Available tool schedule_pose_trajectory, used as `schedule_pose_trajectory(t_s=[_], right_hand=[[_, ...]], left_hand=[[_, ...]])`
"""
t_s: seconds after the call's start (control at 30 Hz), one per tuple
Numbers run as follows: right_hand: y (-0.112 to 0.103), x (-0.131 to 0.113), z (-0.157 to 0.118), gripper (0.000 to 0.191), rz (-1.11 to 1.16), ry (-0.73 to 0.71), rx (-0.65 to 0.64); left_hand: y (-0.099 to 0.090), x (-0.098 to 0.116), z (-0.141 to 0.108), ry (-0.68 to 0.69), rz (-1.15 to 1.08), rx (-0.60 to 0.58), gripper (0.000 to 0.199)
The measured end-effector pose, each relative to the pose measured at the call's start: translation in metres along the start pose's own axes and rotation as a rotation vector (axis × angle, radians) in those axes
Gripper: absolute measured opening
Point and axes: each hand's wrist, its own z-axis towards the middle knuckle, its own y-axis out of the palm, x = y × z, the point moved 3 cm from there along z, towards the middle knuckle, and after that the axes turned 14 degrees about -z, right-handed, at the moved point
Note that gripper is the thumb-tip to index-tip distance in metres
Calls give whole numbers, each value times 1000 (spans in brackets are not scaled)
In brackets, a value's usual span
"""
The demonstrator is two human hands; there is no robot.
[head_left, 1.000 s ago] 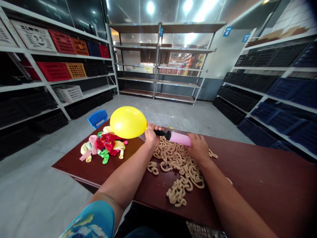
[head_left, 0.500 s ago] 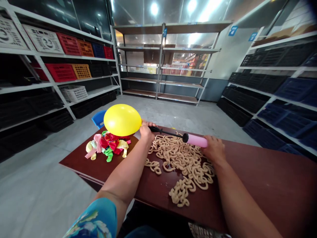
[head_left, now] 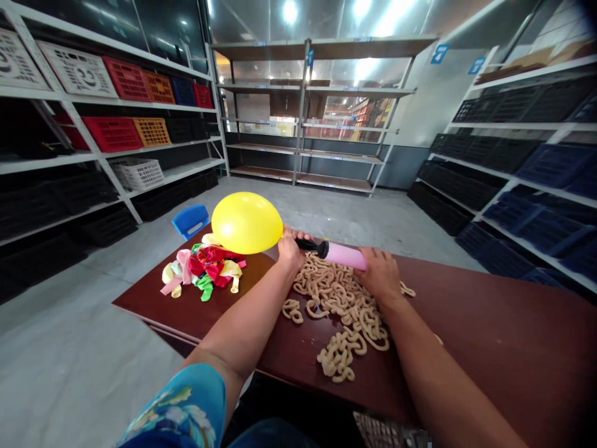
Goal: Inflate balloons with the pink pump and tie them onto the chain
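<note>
A yellow balloon [head_left: 247, 223], blown up to an oval, sits on the nozzle end of a hand pump. My left hand [head_left: 291, 250] is closed around the balloon's neck and the pump's black end, so the joint between them is hidden. The pink barrel of the balloon pump [head_left: 344, 254] is gripped at its far end by my right hand [head_left: 379, 272]. Its black rod is pushed in, with the barrel close to my left hand. Below the pump lies a heap of beige, rope-like curled pieces [head_left: 336, 292]. Left of my left forearm is a pile of limp, multicoloured balloons [head_left: 209, 264].
The dark red-brown table [head_left: 494, 330] carries everything. A blue chair back [head_left: 190, 221] stands beyond its left corner. Shelves with plastic crates [head_left: 125, 78] line the left, dark crates [head_left: 555, 165] the right, and a metal rack [head_left: 305, 118] the back.
My right hand has pushed the pink barrel leftward, so the exposed black rod has gone in. The balloon and my left hand have shifted slightly right.
</note>
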Motion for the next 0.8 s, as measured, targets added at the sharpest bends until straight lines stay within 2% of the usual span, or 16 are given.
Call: schedule_pose_trajectory(t_s=[0.23,0.33,0.47,0.7,0.8], right_hand=[[14,34,-3,33,-42,93,-48],[17,43,-5,31,-54,139,-57],[13,36,-5,31,-70,139,-89],[-7,-2,-2,38,-31,0,-76],[-9,-4,-2,37,-8,-36,-89]], left_hand=[[3,34,10,74,10,55,37],[1,41,11,96,-12,73,37],[-2,33,7,85,-31,85,38],[-3,0,-4,3,-13,18,39],[1,0,-5,-11,8,27,39]])
